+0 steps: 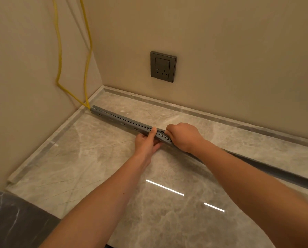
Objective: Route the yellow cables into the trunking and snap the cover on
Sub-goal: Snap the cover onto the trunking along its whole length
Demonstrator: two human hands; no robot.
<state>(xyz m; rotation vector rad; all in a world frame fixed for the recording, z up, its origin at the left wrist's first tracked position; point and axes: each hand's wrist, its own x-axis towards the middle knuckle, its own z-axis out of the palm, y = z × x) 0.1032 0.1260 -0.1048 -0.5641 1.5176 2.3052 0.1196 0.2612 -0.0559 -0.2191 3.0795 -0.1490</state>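
head view | long grey slotted plastic trunking [124, 121] lies on marble floor [78, 158], below dark wall socket [163, 66] | two yellow cables [86, 74] enter its far end | left hand [147, 140] and right hand [182, 136] pinch it closed, probably pressing the cover down

The yellow cables [60, 51] run off the top edge, the trunking [121, 120] passes under both hands and leaves the frame at right, its far end unseen.
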